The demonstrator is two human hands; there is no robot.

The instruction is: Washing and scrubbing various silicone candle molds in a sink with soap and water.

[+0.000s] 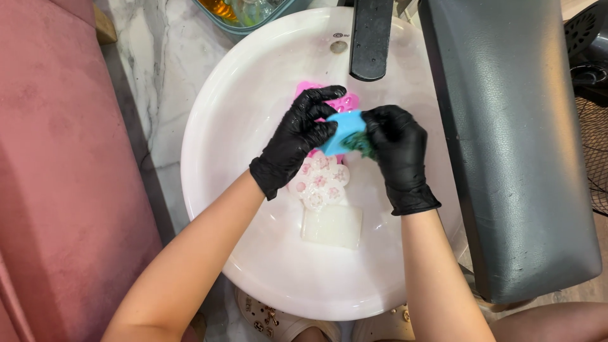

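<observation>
Both hands are over the middle of the white round basin (253,114), in black gloves, and they meet on one small thing. The left hand (304,130) has its fingers curled around the left edge of a light blue mould (342,130), thumb and fingertips pinching it. The right hand (392,142) clamps the mould's other end, and pressed between its fingers and the mould is a dark green scrubbing pad (361,144). So both hands are closed tight, one on the mould, one on mould and pad together, just above centre of the frame.

Right under the hands, partly hidden, a bright pink mould (347,100) peeks out toward the top of the basin. Lower, near the centre, a pale mould with pink flower shapes (320,180) lies on the basin floor, and just below it, touching or nearly so, a whitish translucent block-shaped mould (332,227).

A black tap (370,38) hangs in from the top edge, its spout just above the hands. Upper left, the marble tabletop (152,57) carries a teal tray (244,22) with bottles. A pink padded seat (57,171) fills the left side; a dark grey cushioned chair (513,145) runs down the right.
</observation>
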